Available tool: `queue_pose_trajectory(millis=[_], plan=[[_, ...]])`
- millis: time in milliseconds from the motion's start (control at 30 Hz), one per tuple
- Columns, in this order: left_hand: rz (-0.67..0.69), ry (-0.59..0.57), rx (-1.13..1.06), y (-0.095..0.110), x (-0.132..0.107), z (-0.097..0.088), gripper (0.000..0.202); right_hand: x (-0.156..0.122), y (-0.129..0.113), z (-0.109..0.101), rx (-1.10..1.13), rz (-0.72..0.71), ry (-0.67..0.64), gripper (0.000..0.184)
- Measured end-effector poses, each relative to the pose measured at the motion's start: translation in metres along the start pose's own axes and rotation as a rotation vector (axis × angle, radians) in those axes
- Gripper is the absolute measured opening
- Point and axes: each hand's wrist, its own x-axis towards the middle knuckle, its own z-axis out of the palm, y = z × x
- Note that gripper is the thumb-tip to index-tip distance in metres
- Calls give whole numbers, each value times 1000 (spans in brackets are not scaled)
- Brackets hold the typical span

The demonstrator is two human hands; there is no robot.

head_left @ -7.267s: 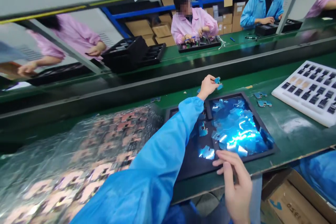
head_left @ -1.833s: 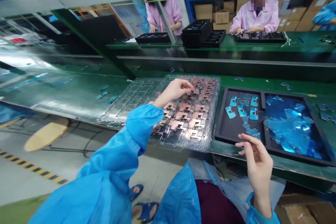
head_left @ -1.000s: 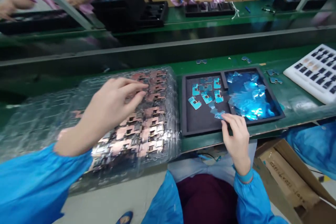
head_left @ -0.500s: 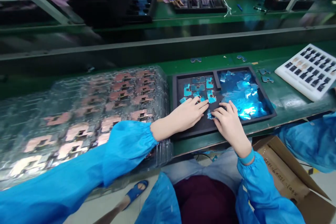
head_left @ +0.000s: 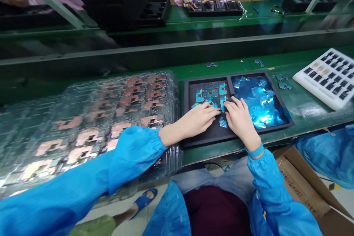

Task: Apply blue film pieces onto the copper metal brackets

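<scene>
Several small circuit boards with blue film lie in the left compartment of a black tray. My left hand reaches in from the left, fingers bent together, its tips at the lower end of one circuit board. From the right, my right hand has its thumb and fingers closed at the same board's lower right edge. The fingers partly hide the contact. Just below the fingertips lies a loose piece of blue film. Many peeled blue film pieces fill the right compartment.
At the left stand stacked clear plastic trays holding copper-coloured boards. Loose boards lie behind and right of the black tray, near a white foam tray. A cardboard box sits below right. Co-workers' hands work across the bench.
My right hand has moved up and away from the loose film piece to the board's edge. That film piece now lies free on the tray. The left hand stays nearly in place.
</scene>
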Motion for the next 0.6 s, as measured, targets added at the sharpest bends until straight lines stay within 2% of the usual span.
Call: queue_pose_trajectory(millis=[133,300,467,600], plan=[[-36,24,-29,-3,6,0,39,0,-3,-4,12,-62,-15,41],[13,9,-60,-4,4,4,35,-6,-7,-7,-19,-98,-40,32],[38,11,-105,-8,2,5,36,-17,-7,-8,-10,-116,-70,29],[4,54,-138,-9,6,3,36,-15,-5,-8,-22,-91,-63,28]])
